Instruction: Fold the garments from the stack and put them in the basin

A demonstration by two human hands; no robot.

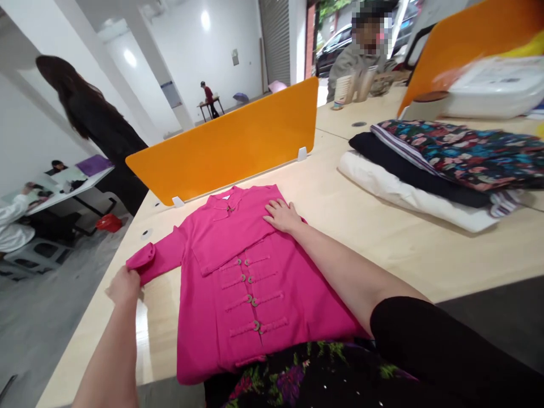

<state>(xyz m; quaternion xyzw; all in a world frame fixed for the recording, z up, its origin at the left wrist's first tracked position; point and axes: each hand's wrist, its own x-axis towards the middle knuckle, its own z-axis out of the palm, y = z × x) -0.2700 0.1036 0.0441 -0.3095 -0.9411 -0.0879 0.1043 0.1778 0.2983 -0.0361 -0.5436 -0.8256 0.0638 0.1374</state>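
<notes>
L hand (124,285) pinches cuff of soft, light pink jacket (250,283), R hand (282,216) spread flat on shoulder; prob. best gripped at seams.

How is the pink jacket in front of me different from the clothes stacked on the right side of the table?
The pink jacket lies spread flat and alone, front up; the stacked clothes are folded and piled on each other. The jacket is one plain colour; the stack mixes white, black and a floral print. The left hand holds the jacket's sleeve cuff and the right hand presses its shoulder; no hand touches the stack. Both rest on the same light wooden table.
</notes>
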